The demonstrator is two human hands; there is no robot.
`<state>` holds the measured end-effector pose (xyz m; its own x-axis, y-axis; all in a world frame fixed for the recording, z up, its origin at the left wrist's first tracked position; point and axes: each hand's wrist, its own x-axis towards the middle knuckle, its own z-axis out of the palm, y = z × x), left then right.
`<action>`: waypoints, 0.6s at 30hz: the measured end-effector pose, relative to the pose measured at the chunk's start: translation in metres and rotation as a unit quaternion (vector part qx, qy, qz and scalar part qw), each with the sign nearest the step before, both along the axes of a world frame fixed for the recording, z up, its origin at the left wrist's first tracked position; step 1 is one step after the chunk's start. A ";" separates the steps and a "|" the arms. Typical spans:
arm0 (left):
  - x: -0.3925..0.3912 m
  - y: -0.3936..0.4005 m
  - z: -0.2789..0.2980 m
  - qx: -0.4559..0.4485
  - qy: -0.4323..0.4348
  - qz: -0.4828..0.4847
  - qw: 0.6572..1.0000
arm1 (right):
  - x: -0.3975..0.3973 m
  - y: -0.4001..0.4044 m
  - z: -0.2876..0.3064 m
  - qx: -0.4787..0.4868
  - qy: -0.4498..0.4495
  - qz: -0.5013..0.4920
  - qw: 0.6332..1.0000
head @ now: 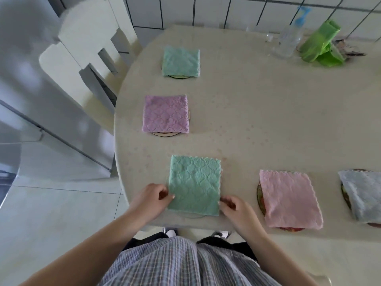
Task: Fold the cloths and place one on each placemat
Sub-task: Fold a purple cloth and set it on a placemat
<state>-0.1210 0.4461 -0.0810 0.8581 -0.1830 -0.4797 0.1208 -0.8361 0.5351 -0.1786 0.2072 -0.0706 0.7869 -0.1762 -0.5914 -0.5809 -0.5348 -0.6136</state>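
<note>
The green cloth [194, 185] lies folded between both hands, over a placemat [192, 216] that barely shows at its near edge. The left hand [153, 196] pinches its left edge; the right hand [233, 204] curls its fingers against the right edge. Judged from here, centre it by nudging both sides evenly, keeping the fold flat.

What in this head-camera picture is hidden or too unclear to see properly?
- Round placemat under the near green folded cloth: head view, almost wholly covered by the cloth; only a faint rim shows.
- Pale blue folded cloth: cut off by the right edge.
- Clear plastic spray bottle: blurred at the far side; contents unreadable.
- Left hand and right hand: fingertips pinch the cloth edges, their grip partly hidden.
</note>
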 end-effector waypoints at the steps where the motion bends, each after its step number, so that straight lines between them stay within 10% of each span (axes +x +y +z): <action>1: 0.001 0.000 -0.002 0.010 -0.004 -0.008 1.000 | 0.000 0.002 0.000 -0.005 0.000 -0.004 1.000; 18: 0.008 0.013 0.001 -0.014 0.017 -0.078 0.997 | 0.009 0.007 -0.004 -0.052 0.016 -0.005 0.999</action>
